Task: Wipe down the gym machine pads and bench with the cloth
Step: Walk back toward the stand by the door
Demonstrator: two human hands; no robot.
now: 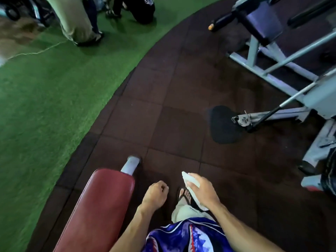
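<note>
A red padded bench runs from the bottom left toward the middle, with its pale metal leg at the far end. My right hand grips a white cloth in the air, to the right of the bench and above my sandalled foot. My left hand hangs just right of the bench's end with fingers loosely curled and nothing in it. At the upper right stands a grey gym machine with a dark blue pad.
Dark rubber floor tiles lie ahead, bordered on the left by green turf. A black foot plate of the machine juts out at the right. Other people's legs stand on the turf at the top left.
</note>
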